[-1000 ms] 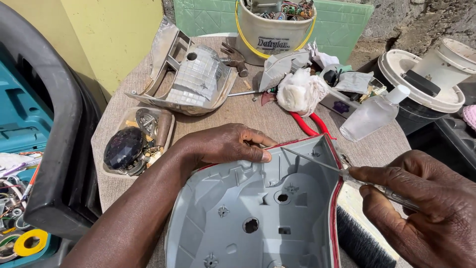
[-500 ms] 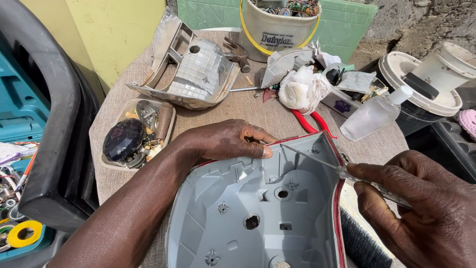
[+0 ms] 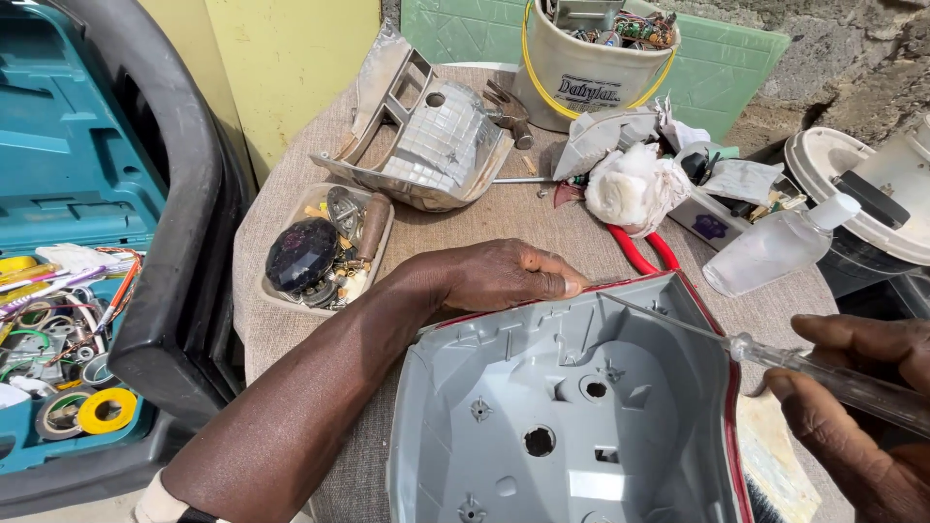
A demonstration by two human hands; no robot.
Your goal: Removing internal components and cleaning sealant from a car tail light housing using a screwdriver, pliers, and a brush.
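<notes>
A grey plastic lamp housing (image 3: 572, 407) with a red rim lies hollow side up on the cloth-covered table (image 3: 291, 223). My left hand (image 3: 504, 274) rests on the housing's far top edge, fingers curled over the rim. My right hand (image 3: 857, 407) grips a screwdriver (image 3: 775, 358) with a clear handle. Its thin shaft slants up and left, and the tip touches the inside of the housing near the upper rim.
A silver reflector shell (image 3: 426, 136) lies beyond my left hand. A small tray (image 3: 325, 252) holds a dark faceted knob and bits. A white bucket (image 3: 591, 63) of parts, rags, red-handled pliers (image 3: 644, 254) and a clear bottle (image 3: 775, 247) crowd the far right. A teal toolbox (image 3: 68, 242) stands left.
My view has shifted slightly, so the housing sits lower right in frame. My left hand stays on the rim and the screwdriver keeps its place against the housing.
</notes>
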